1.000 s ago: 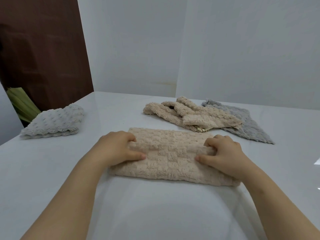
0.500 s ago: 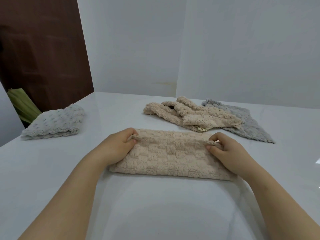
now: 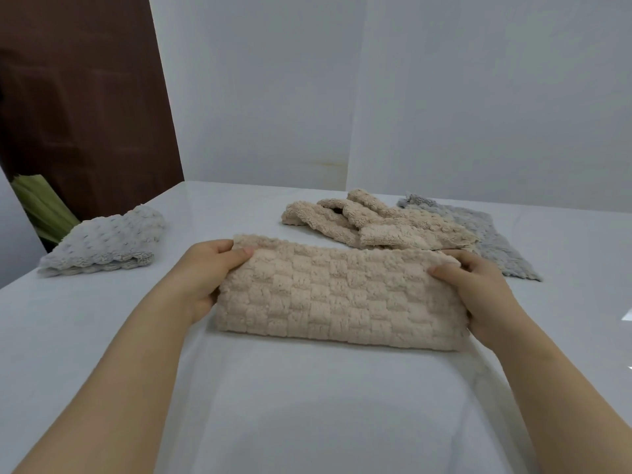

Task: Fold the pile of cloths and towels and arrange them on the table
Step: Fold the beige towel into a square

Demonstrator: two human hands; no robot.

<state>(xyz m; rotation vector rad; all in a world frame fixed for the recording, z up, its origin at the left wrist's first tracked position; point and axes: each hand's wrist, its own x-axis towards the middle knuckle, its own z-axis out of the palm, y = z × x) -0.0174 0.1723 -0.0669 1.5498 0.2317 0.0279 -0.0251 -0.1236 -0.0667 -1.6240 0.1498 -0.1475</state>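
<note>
The beige towel [image 3: 338, 295], a plush basket-weave rectangle, lies folded lengthwise at the near centre of the glossy white tabletop [image 3: 307, 405], the left hand [image 3: 208, 271] pinching its far-left corner and the right hand [image 3: 478, 292] its far-right corner. The step in hand is probably a second fold; the next move calls for aligned edges, since thick pile tends to slip. Beyond lie a crumpled beige cloth [image 3: 369, 224] beside a flat grey cloth [image 3: 492, 241]; a folded dimpled grey cloth [image 3: 106, 241] rests well left.

A second ago both hands pressed flat on the beige towel [image 3: 342, 295] at centre frame. Now the left hand [image 3: 205, 275] and right hand [image 3: 478, 295] grip its far corners (thumbs on top), and that edge has lifted off the surface [image 3: 307, 405].
</note>
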